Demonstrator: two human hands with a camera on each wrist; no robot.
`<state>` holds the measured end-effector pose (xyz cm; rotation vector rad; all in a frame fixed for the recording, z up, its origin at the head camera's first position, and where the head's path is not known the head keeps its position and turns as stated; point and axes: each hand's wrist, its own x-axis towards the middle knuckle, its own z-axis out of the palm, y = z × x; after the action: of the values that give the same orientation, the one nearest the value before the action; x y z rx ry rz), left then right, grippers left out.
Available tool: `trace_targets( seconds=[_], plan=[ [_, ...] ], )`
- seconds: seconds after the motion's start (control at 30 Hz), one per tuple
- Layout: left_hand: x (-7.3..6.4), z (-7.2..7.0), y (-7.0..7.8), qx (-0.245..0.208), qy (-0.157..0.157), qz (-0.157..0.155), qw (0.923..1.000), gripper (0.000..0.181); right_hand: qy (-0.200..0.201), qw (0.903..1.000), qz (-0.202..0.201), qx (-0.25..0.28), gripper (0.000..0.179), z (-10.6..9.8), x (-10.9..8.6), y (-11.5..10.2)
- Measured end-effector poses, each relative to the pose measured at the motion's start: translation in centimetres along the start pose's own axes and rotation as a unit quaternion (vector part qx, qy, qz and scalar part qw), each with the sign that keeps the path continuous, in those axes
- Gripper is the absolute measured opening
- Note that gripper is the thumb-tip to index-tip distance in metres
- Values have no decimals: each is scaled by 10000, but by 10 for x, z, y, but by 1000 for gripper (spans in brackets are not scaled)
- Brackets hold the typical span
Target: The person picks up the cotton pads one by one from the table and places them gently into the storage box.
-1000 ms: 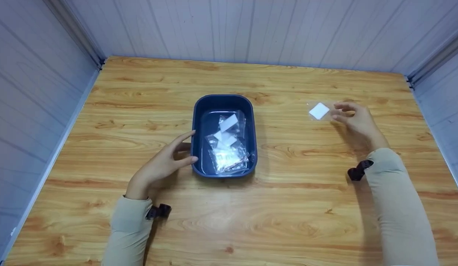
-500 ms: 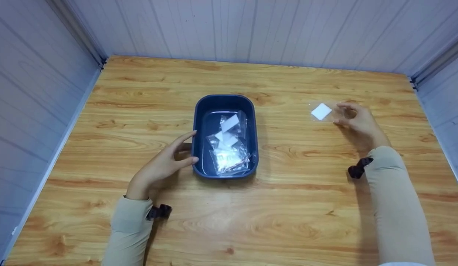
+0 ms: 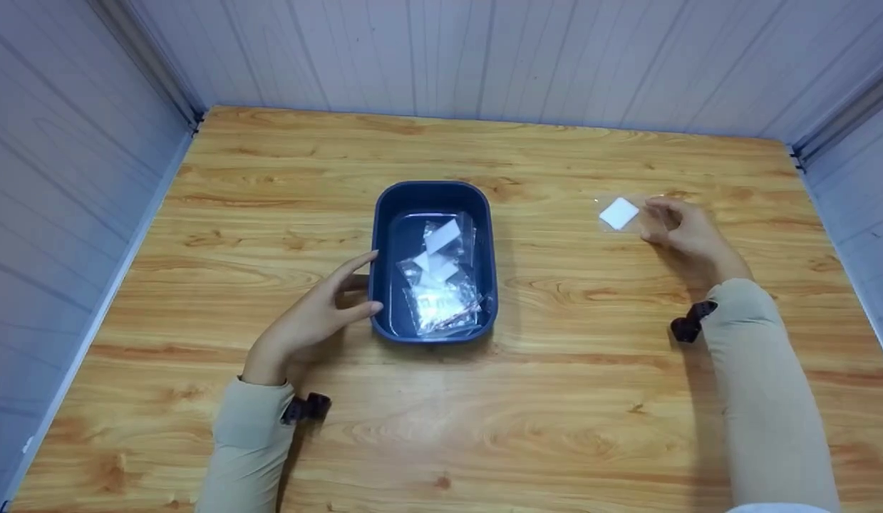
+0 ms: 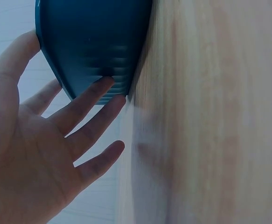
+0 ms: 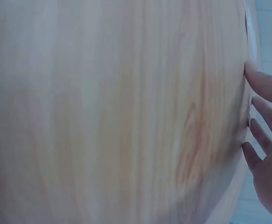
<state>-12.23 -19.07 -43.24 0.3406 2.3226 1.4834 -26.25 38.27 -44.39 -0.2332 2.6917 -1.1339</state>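
In the head view, a dark blue rectangular bin (image 3: 434, 335) stands left of the table's middle. Several clear plastic bags (image 3: 441, 303) with white pieces inside lie in it. My left hand (image 3: 309, 313) touches the bin's left side with spread fingers; in the left wrist view, fingertips (image 4: 109, 81) rest against its outer wall. To the right, a small clear bag with a white square (image 3: 618, 214) lies flat on the table. My right hand (image 3: 694, 231) is at the bag's right edge, thumb and index finger apart. In the right wrist view, its fingertips (image 5: 248, 69) come down at the tabletop.
The wood-grain table (image 3: 555, 413) is bounded by pale panel walls (image 3: 448, 57) at the back and both sides. A small black camera mount (image 3: 306, 407) sticks out from the left cuff, another mount (image 3: 690, 324) from the right.
My right thumb and index finger shift slightly at the bag's right edge. The bin, the bag and my left hand stay in about the same places.
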Motion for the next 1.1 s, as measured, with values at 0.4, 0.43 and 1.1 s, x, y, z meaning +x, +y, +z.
trace_targets(
  seconds=[0.4, 0.43, 1.1],
  plan=[
    [0, 0, -1, 9, 11, -19, 10000, 76, 36, 9995, 297, -23, 56, 2, -1, -7],
    [0, -1, -1, 11, 14, -9, 10000, 76, 51, 9995, 294, -46, 56, 3, -1, -7],
    [0, 0, -1, -21, -20, -66, 10000, 75, 175, 9978, 62, -644, 44, 1, 10, -6]
  ],
)
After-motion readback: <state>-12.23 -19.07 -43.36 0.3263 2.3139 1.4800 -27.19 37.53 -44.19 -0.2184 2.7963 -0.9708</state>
